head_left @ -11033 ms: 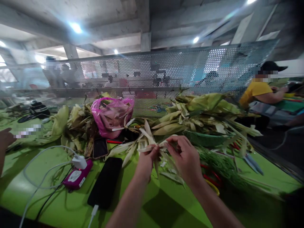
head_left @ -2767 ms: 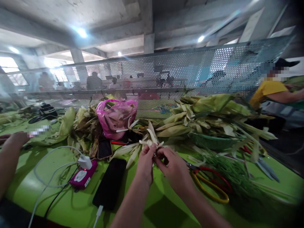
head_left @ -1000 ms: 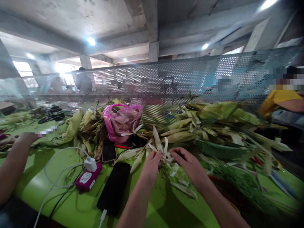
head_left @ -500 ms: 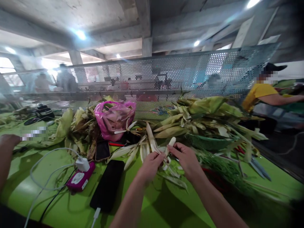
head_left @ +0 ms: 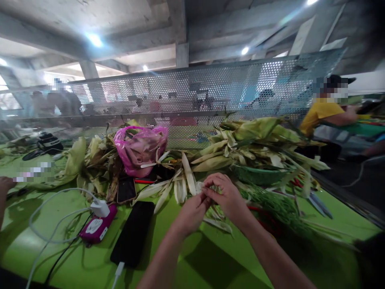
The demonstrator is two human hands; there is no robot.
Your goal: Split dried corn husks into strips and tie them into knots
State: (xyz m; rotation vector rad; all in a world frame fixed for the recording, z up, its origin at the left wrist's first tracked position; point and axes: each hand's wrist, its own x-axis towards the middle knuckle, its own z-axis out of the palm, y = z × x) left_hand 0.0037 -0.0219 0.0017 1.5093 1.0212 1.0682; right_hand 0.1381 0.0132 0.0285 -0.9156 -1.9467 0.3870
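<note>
Above the green table [head_left: 75, 265], my left hand [head_left: 192, 212] and my right hand [head_left: 227, 196] meet at a small bundle of pale corn-husk strips [head_left: 207, 186]. Both hands are closed, their fingers pinched on the strips. More pale husk strips [head_left: 180, 186] fan out on the table just left of my hands. A heap of green corn husks [head_left: 258, 138] lies behind them.
A black phone [head_left: 134, 233] on a cable, a pink power bank [head_left: 96, 228] with a white plug and a pink plastic bag [head_left: 140, 148] lie to the left. A perforated metal screen [head_left: 210, 88] backs the table. A person in a yellow shirt [head_left: 321, 114] works at right. Another person's hand [head_left: 4, 186] rests far left.
My right hand has drawn in closer to my left and folded the pale strip down between the fingers. The camera has shifted a little.
</note>
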